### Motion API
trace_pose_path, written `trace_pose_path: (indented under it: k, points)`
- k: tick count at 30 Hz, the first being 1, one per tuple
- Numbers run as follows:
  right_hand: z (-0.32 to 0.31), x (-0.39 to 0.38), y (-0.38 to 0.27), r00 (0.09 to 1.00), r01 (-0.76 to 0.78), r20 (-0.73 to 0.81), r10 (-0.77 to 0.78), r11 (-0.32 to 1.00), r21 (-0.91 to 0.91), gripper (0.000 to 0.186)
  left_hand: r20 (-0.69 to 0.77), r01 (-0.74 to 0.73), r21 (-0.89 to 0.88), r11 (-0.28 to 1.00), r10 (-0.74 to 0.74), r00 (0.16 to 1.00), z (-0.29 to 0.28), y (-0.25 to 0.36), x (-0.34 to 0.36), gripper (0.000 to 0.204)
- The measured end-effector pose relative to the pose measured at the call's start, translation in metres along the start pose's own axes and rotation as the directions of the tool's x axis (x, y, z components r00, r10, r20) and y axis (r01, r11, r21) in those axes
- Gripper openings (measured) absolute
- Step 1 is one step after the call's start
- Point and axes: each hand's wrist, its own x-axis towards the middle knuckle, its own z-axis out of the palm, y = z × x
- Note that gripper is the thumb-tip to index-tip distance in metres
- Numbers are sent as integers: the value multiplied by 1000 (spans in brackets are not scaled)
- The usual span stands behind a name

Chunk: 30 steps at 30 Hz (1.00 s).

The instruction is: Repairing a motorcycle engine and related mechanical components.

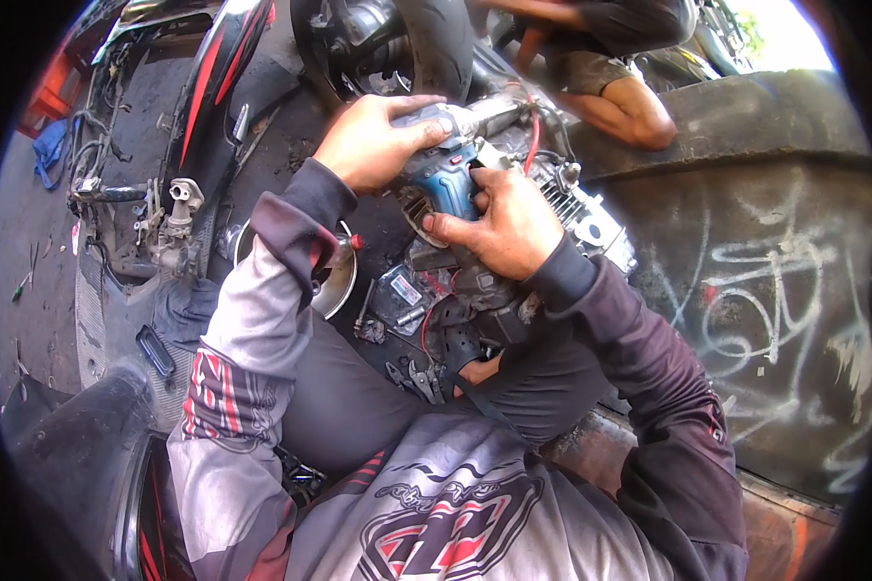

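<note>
A blue and grey cordless impact wrench (445, 186) is held between my two hands, over a motorcycle engine. My left hand (373, 145) wraps around the tool's grey body from the left, thumb on top. My right hand (504, 221) grips the blue handle, with the index finger by the trigger. The tool's nose points up and away toward the engine; its tip is hard to make out there. Just right of my right hand show the finned cylinder and head of the engine (591, 225). The battery end hangs below my right wrist.
Pliers (419, 380), sockets (412, 316) and a clear plastic packet (397, 290) lie between my legs. A round metal basin (337, 290) stands left of them. Motorcycle frames (116, 184) stand at left, a tyre (441, 48) ahead. Another person's knee (639, 111) is near the painted wall (746, 261).
</note>
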Motion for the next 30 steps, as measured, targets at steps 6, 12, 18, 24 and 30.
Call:
trace_pose_path:
  k: [6,12,18,24,30]
  points:
    - [4,-2,-1,992,-108,72,100,987,120,71,58,-81,64,995,77,995,-5,-9,3,54]
    - [9,-7,-7,996,-83,-26,85,995,62,86,5,-90,612,786,110,994,15,45,33,42]
    - [32,-5,5,987,-8,-162,1,999,-47,80,25,64,873,484,-175,984,68,60,65,33]
    - [14,-13,4,985,53,-164,-48,998,27,63,33,28,900,435,-131,991,64,55,67,32]
    - [6,4,-35,959,223,200,-199,969,-103,51,159,-25,787,616,-164,973,-16,19,52,41]
